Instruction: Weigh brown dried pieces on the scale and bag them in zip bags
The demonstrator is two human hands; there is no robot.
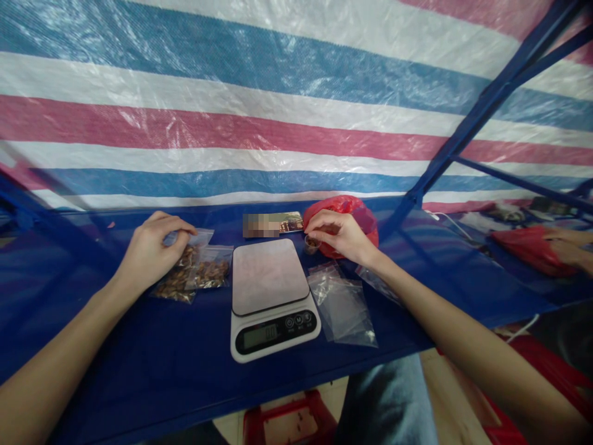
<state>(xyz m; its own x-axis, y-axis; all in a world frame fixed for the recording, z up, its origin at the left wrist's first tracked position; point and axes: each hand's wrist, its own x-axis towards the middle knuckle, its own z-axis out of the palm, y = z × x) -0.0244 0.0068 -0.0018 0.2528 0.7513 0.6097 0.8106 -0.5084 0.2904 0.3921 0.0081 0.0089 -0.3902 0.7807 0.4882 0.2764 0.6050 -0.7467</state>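
Observation:
My left hand [152, 250] rests curled on the top edge of a small clear bag filled with brown pieces [178, 279]; a second filled bag [212, 272] lies beside it. My right hand [340, 235] pinches a small round cup holding brown bits [312, 243] at the mouth of a red plastic bag [359, 213]. Between my hands sits a white digital kitchen scale [273, 300] with an empty platform. Several empty clear zip bags [345, 306] lie right of the scale, under my right forearm.
The blue cloth-covered table [139, 358] backs onto a striped tarp wall [278, 93]. A blue metal frame post [467, 123] rises at right. Another person's hand [572, 247] holds a red bag at far right. A card [290, 221] lies behind the scale. A red stool [287, 423] stands below.

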